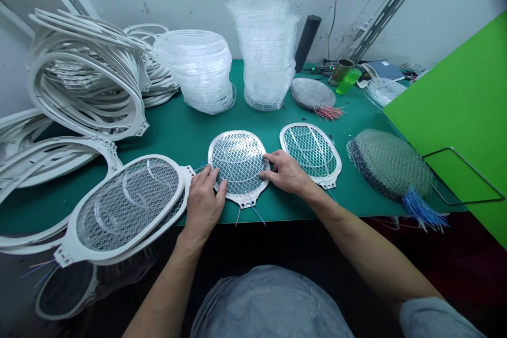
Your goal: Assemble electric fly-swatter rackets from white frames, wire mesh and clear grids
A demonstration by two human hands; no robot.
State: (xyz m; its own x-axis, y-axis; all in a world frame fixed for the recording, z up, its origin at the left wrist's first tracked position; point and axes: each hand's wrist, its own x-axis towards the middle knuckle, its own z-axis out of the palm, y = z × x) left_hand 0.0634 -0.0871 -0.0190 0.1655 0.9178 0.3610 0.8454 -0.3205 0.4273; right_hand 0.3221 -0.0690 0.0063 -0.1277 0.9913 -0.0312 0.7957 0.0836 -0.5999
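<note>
An oval swatter mesh panel (pixel 237 166) with a pale rim lies flat near the green table's front edge; a red and a blue wire hang from its tab. My left hand (pixel 205 198) grips its left rim, fingers above and thumb on the near side. At the right rim, my right hand (pixel 288 173) pinches the edge between thumb and fingers. Just right of that hand lies a second mesh panel (pixel 311 150) with clear ribs. Beside my left wrist, an assembled swatter head (pixel 129 203) in a white frame rests on another one.
White oval frames (pixel 87 79) are piled at the left. Two tall stacks of clear plastic rings (pixel 200 71) (pixel 267 58) stand at the back. Mesh sheets (pixel 390 163) with blue wires (pixel 423 211) lie at right, beside a slanted green board (pixel 459 111). A grey disc (pixel 312 93) holds red wires (pixel 329 112).
</note>
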